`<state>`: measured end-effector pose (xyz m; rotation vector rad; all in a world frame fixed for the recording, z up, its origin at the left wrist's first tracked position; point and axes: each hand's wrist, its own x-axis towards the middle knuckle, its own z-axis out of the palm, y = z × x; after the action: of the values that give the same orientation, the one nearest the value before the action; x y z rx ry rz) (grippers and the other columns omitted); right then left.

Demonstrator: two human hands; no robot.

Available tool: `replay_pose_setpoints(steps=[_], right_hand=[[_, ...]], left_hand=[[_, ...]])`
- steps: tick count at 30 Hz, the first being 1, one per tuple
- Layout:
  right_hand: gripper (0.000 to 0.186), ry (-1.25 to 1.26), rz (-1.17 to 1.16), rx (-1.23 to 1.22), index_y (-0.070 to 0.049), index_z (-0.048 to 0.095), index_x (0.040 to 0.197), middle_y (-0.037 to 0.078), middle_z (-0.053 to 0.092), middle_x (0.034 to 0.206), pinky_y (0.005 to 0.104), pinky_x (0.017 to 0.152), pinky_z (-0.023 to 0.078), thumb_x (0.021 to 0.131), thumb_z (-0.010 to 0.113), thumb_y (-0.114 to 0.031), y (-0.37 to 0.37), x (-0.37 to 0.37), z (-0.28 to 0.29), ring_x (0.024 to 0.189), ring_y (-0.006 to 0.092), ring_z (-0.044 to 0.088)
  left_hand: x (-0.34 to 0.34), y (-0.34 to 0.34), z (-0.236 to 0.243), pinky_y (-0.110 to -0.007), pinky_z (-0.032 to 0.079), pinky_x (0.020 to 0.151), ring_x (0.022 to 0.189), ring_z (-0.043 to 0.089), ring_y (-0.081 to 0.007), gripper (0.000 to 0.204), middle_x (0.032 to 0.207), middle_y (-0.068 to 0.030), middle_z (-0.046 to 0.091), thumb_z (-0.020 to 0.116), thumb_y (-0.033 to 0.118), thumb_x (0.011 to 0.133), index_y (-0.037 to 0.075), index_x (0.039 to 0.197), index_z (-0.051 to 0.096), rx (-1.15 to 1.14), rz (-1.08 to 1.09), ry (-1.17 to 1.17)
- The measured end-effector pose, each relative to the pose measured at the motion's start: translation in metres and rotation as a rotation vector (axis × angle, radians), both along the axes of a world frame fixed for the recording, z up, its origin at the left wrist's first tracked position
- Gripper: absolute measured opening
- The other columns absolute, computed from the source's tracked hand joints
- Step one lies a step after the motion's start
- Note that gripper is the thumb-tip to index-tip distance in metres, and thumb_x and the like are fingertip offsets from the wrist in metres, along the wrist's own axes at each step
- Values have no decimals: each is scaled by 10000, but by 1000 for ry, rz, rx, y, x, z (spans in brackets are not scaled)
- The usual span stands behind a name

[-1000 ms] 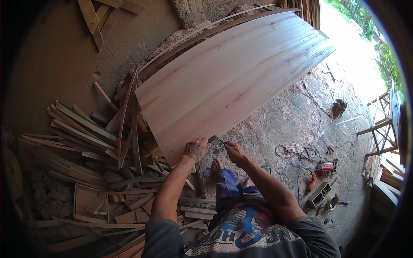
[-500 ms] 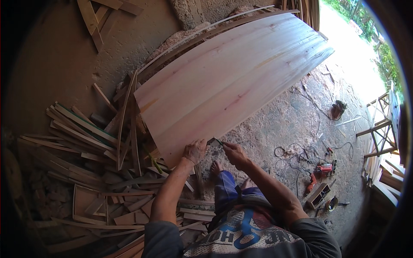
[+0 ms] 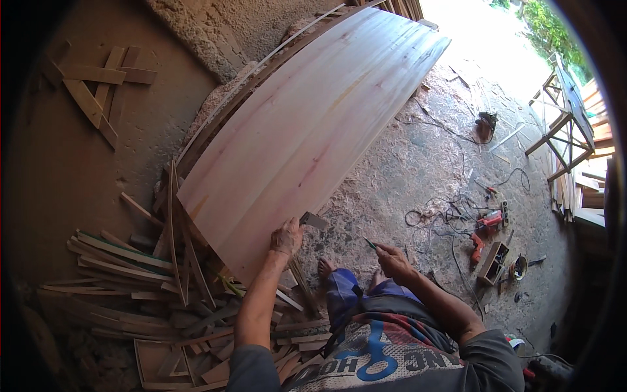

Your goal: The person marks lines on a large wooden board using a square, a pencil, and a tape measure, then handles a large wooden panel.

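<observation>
A large pale wooden panel (image 3: 287, 137), streaked with pinkish grain, stretches from near me toward the far right. At its near edge my left hand (image 3: 286, 238) is closed around a small flat grey rectangular piece (image 3: 315, 221), which sticks out past the panel's edge; its exact kind I cannot make out. To the right, away from the panel, my right hand (image 3: 394, 262) pinches a thin green pencil-like stick (image 3: 369, 243), its tip angled up and left.
Wood offcuts (image 3: 124, 258) lie heaped at the left. On the dusty floor at the right are a red power tool (image 3: 490, 221), tangled cords, a wooden box (image 3: 493, 262) and a dark machine (image 3: 485, 125). A wooden frame stand (image 3: 565, 124) is farther right.
My right hand has drawn back from my left hand, down and to the right, with the green stick. The grey piece now shows more fully. The whole view has turned.
</observation>
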<state>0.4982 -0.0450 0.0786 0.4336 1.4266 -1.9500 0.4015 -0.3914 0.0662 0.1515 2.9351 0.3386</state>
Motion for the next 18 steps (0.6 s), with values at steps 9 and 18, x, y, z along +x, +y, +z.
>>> replay_pose_setpoints(steps=[9, 18], right_hand=[[352, -25, -282, 37, -48, 546, 1281, -77, 387, 604, 231, 388, 287, 1021, 529, -285, 80, 28, -29, 442, 43, 331], [387, -81, -261, 66, -56, 572, 1321, -56, 455, 659, 247, 397, 312, 1014, 533, -288, 93, 18, -58, 462, 54, 370]], left_hand=[[-97, 92, -1, -517, 521, 847, 1028, 622, -411, 314, 1105, -201, 636, 560, 325, 947, 48, 1092, 551, 49, -41, 59], [-124, 121, -5, -500, 536, 813, 994, 638, -394, 285, 1077, -197, 647, 565, 317, 945, 55, 1057, 554, 26, -65, 33]])
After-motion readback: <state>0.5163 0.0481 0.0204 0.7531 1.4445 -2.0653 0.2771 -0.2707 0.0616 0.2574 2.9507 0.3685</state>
